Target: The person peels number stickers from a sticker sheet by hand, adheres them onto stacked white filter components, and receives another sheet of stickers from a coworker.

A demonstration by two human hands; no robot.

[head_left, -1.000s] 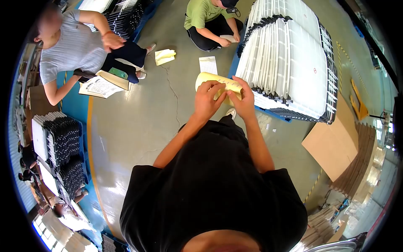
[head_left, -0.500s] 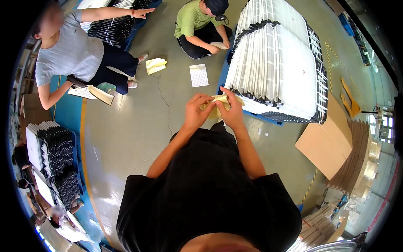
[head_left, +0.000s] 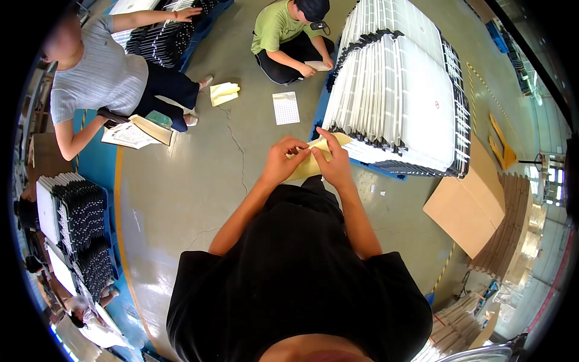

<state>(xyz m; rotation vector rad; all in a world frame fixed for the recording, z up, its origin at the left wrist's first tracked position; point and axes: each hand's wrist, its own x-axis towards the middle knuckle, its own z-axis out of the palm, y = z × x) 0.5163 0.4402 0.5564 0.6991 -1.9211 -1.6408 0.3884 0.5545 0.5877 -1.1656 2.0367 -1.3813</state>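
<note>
Both my hands are raised in front of me, with a yellow paper sheet (head_left: 304, 171) between them. My left hand (head_left: 282, 159) pinches it at the left with thumb and forefinger. On the other side my right hand (head_left: 335, 158) grips it, thumb bent inward and forefinger stretched upward. The thumbs nearly meet at the sheet's middle. Part of the paper shows beyond the right fingers, close to the corner of a tall stack of white panels (head_left: 416, 90). Whatever small piece may sit between the fingertips is too small to make out.
The panels stand on a blue pallet (head_left: 322, 99). A white sheet with a grid (head_left: 286, 108) and yellow papers (head_left: 224, 94) lie on the floor. A person in green (head_left: 277, 30) crouches ahead; another (head_left: 114, 72) stands left holding papers. Cardboard (head_left: 467, 208) lies right.
The yellow sheet has opened out and shows more below and to the right of my fingers. The standing person's outstretched arm has drawn back, and their held papers have tilted into view.
</note>
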